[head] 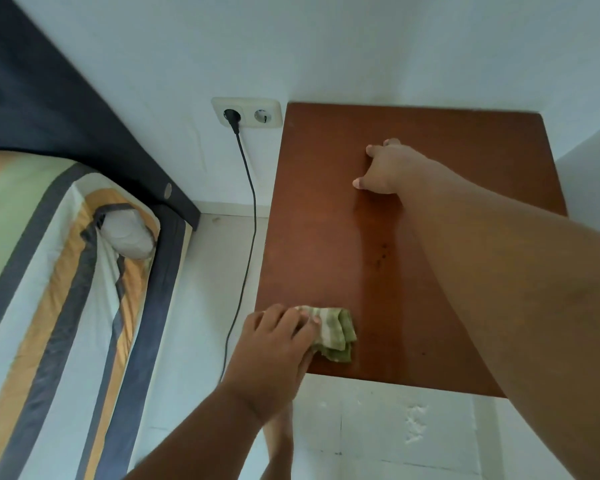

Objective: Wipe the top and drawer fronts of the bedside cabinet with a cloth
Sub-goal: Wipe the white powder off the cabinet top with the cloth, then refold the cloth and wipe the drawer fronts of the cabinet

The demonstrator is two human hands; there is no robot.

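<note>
The bedside cabinet's reddish-brown wooden top (326, 237) fills the middle of the view, seen from above; its drawer fronts are hidden below. My left hand (274, 351) presses a folded green-and-white striped cloth (336, 334) onto the top near its front left corner. My right hand (383, 169) rests flat on the top farther back, fingers spread, holding nothing. My right forearm crosses the right side of the top.
A bed with a striped cover (59, 289) and dark headboard (66, 109) stands at the left. A double wall socket (246, 112) holds a black plug, its cable (248, 209) hanging down between bed and cabinet. White walls enclose the cabinet behind and to the right.
</note>
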